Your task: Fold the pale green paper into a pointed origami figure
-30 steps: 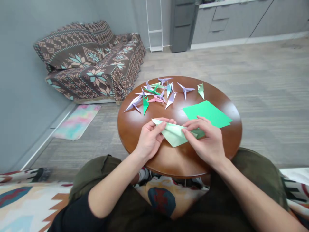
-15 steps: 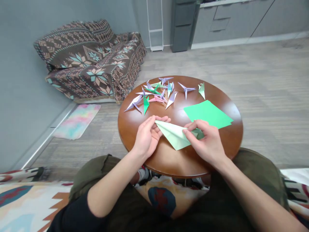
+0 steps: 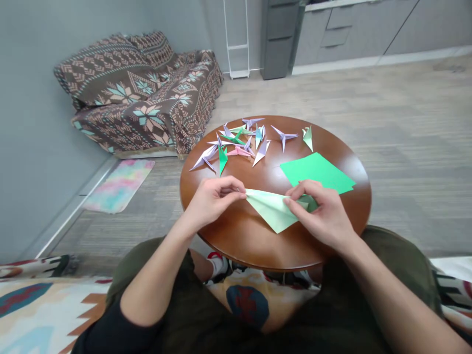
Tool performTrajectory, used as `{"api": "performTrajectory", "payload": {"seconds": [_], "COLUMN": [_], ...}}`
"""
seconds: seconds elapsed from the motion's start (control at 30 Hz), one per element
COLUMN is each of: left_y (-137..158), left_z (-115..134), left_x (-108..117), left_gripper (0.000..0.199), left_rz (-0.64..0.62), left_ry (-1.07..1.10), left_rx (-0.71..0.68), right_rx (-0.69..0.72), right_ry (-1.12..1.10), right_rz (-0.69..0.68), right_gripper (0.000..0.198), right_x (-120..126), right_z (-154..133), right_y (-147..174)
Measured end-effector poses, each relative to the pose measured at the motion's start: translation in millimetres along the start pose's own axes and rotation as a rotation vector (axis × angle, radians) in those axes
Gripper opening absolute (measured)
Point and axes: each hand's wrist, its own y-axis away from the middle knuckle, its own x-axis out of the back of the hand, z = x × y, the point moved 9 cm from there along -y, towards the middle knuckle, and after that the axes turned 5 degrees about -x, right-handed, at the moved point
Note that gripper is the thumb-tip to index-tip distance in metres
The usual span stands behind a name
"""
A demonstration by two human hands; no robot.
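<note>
The thumb and forefinger of the left hand are drawn together, pinching the narrow left tip of a pale green, kite-shaped piece of folded paper. The right hand grasps the same paper near its other end, thumb on the near side and bent fingers on the far side, with only the paper's thickness seeming to part them.

The paper stretches between both hands, over the near half of a round, glossy brown wooden worktop. Its long upper edge slopes gently down to the right, a lengthwise crease runs below it, and a blunt corner points toward the person. A darker green area shows beside the right fingers; whether it is a flap or shade cannot be told. Nor is it clear whether the lower corner touches the wood.

Just beyond the right hand lie bright green, flat paper sheets, stacked slightly askew. Farther left sits a cluster of folded paper birds, among them a pink one and a bright green one. A purple winged bird and a pale green bird stand apart at the far side.
</note>
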Motion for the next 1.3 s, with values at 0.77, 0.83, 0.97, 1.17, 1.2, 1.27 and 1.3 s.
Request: {"api": "performTrajectory", "payload": {"seconds": [0.77, 0.83, 0.97, 1.17, 1.2, 1.27, 1.3], "left_y": [8, 11, 13, 16, 16, 16, 16], "left_z": [-17, -21, -26, -23, -22, -21, -22], "left_x": [-46, -53, -51, -47, -48, -49, -50], "left_gripper": [0.034, 0.030, 0.024, 0.015, 0.013, 0.011, 0.011], "left_rz": [-0.021, 0.025, 0.104, 0.159, 0.157, 0.148, 0.147], "left_ry": [0.487, 0.553, 0.554, 0.492, 0.499, 0.539, 0.569], "left_rx": [0.151, 0.190, 0.194, 0.151, 0.143, 0.147, 0.160], "right_rx": [-0.226, -0.207, -0.193, -0.182, -0.171, -0.161, -0.164], "right_ry": [-0.242, -0.223, -0.133, -0.115, -0.100, -0.084, -0.085], "right_rz": [-0.061, -0.081, -0.078, -0.138, -0.154, -0.170, -0.173], "right_gripper": [0.018, 0.017, 0.012, 0.012, 0.012, 0.017, 0.019], "right_x": [-7, -10, -12, -22, -23, -24, -24], "right_z": [10, 6, 3, -4, -5, -6, -5], "right_y": [2, 3, 3, 0, 0, 0, 0]}}
